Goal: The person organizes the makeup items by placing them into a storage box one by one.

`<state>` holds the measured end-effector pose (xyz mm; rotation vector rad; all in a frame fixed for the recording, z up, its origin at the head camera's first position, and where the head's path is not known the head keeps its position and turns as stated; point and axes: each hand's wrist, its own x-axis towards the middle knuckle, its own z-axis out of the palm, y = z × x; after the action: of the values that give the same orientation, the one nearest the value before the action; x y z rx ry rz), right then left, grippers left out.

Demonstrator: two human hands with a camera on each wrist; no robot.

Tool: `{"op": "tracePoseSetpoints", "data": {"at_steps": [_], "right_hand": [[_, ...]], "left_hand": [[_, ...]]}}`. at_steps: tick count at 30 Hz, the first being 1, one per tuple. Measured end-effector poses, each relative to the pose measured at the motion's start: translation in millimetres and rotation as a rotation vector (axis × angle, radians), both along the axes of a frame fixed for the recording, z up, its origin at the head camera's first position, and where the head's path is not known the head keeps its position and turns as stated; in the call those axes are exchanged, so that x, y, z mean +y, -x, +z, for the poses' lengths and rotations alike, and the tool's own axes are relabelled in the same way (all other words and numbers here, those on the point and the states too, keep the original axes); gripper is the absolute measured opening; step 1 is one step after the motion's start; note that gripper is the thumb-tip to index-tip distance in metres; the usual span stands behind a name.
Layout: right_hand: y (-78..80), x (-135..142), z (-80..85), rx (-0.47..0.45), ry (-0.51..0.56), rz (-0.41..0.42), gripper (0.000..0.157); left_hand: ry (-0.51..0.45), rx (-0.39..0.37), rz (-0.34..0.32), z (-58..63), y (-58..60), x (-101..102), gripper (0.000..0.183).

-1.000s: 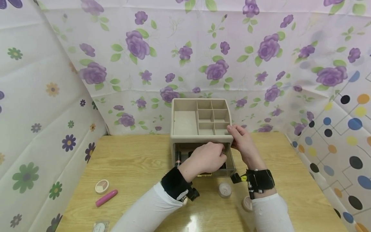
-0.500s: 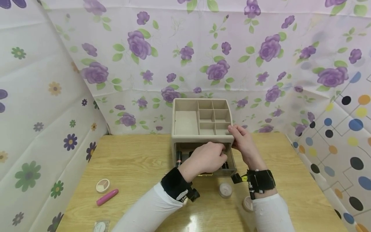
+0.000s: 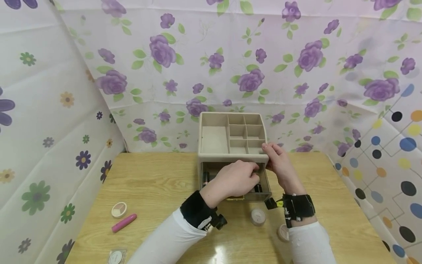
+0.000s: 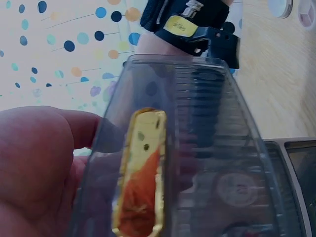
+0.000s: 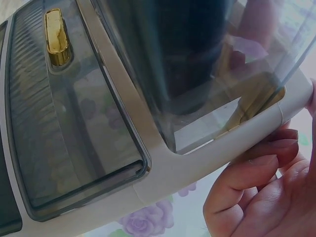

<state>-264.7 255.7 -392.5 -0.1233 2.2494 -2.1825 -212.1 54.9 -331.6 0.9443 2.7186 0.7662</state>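
Note:
A cream makeup organizer (image 3: 214, 157) stands at the back of the table, its clear top drawer (image 3: 267, 192) pulled out. My left hand (image 3: 235, 179) reaches down into this drawer; its fingertips are hidden, so I cannot tell what they hold. A dark tube (image 3: 206, 178) lies at the drawer's left, and a black item (image 3: 258, 188) shows beside my hand. In the left wrist view, the drawer's gold handle (image 4: 143, 168) faces the camera. My right hand (image 3: 280, 167) grips the organizer's right front corner, thumb on the top rim, other fingers curled against the side (image 5: 197, 163).
At the table's left lie a round palette (image 3: 119, 209), a pink tube (image 3: 124, 223) and a clear square case (image 3: 117, 257). Two round pots (image 3: 258, 217) are in front of the organizer, one beside my right sleeve (image 3: 311, 244). Flowered cloth (image 3: 184, 80) hangs behind.
Everything sits slightly further right in the head view, as the camera has turned a little left. Both hands keep their places at the organizer.

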Motion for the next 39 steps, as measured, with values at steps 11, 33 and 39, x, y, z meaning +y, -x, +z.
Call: {"op": "tracePoseSetpoints", "data": {"at_steps": [11, 33, 39], "right_hand": [[-0.3, -1, -1.0, -0.013, 0.033, -0.004, 0.035], [0.4, 0, -0.1, -0.006, -0.056, -0.011, 0.041], [0.4, 1, 0.8, -0.010, -0.045, -0.013, 0.038]], "left_hand": [[-0.062, 0.035, 0.016, 7.5, -4.4, -15, 0.033], [-0.673, 0.258, 0.074, -3.0, -25.4, -149, 0.030], [-0.584, 0.214, 0.268, -24.7, -38.3, -205, 0.026]]}}
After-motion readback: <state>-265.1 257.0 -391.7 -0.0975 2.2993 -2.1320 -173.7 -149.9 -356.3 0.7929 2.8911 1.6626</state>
